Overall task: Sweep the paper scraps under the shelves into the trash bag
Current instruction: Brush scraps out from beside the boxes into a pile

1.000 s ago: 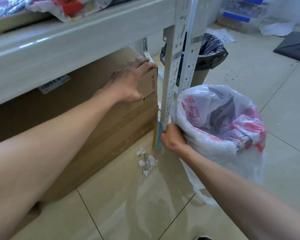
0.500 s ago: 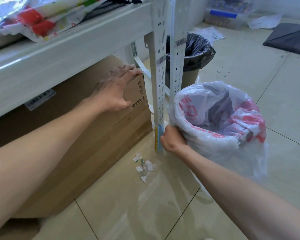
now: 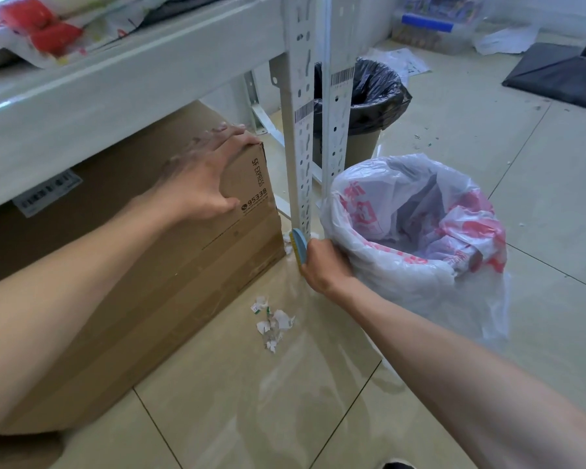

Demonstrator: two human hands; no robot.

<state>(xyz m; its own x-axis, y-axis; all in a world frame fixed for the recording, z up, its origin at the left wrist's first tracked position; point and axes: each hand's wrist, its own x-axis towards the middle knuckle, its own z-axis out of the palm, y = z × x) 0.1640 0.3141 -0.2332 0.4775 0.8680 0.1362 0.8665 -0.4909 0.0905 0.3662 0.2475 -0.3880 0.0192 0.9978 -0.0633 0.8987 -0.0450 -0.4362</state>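
Here left hand (image 3: 203, 184) flat on box (image 3: 170, 265); right hand (image 3: 325, 262) grips brush (image 3: 299, 243).

Bright daylight, glare on floor tiles (image 3: 285, 384), wide-angle distortion

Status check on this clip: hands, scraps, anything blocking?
Left hand flat on cardboard box corner. Right hand grips blue brush beside shelf post. Paper scraps on floor, outside trash bag. Box crowds the gap.

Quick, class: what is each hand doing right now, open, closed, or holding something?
Left hand: open, fingers spread flat over the cardboard box corner.
Right hand: closed in a grip on a small blue brush.
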